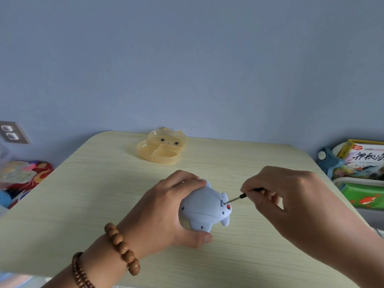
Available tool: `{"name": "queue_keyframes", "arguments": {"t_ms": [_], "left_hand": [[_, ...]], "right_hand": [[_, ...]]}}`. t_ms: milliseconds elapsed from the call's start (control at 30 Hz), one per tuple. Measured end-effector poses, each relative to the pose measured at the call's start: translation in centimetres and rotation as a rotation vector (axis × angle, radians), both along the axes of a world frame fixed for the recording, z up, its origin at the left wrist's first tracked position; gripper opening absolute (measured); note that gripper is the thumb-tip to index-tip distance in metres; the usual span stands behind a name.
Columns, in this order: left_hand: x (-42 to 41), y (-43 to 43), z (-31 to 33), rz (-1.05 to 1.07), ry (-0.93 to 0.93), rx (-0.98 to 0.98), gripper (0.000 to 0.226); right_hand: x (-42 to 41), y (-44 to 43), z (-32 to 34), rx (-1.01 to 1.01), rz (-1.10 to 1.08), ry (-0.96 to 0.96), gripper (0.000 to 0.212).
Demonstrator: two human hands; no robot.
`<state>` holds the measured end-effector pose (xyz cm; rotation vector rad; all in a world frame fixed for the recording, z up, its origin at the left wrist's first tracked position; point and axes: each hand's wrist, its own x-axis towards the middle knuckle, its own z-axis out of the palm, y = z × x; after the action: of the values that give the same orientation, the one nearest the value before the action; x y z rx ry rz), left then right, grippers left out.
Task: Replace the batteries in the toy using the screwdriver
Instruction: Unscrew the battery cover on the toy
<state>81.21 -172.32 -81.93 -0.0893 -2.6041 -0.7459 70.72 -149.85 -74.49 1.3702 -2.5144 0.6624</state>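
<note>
Head view. Left hand (166, 206) wraps the pale blue toy (204, 206) at desk (83, 194) centre, underside up, fingers curled over its far side, thumb beneath the near edge. Right hand (291, 196) at 3 o'clock of the toy pinches a small screwdriver (242, 196); fingers closed on the black handle, tip set in a recess at the toy's right end. Amber bear-shaped tray (162, 149) at 12 o'clock, well apart. Bead bracelets (122, 248) on left wrist.
</note>
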Motion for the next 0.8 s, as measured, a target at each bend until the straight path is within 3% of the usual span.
{"name": "queue_keyframes", "arguments": {"t_ms": [200,267,333,400,433,633,800], "left_hand": [[-0.1,-0.1,0.0,0.004,0.026,0.013,0.085],[0.0,-0.1,0.0,0.006,0.021,0.014,0.085],[0.0,-0.1,-0.1,0.004,0.012,0.005,0.086],[-0.1,-0.1,-0.2,0.01,0.01,-0.001,0.087],[-0.1,0.0,-0.2,0.012,0.014,-0.003,0.088],[-0.1,-0.2,-0.3,-0.004,0.034,0.009,0.086],[-0.3,-0.2,-0.2,-0.021,0.017,-0.012,0.09]], "right_hand": [[-0.9,-1.7,2.8,0.304,0.016,-0.124,0.006],[-1.0,-2.4,3.6,0.39,0.008,-0.126,0.02],[-1.1,-3.3,3.6,0.508,-0.04,0.069,0.04],[-1.0,-4.0,2.9,0.512,-0.03,0.265,0.043],[-0.9,-4.2,2.5,0.483,-0.003,0.267,0.043],[-0.6,-3.6,2.7,0.456,0.03,0.081,0.021],[-1.1,-4.1,2.9,0.542,-0.01,0.172,0.043]]}}
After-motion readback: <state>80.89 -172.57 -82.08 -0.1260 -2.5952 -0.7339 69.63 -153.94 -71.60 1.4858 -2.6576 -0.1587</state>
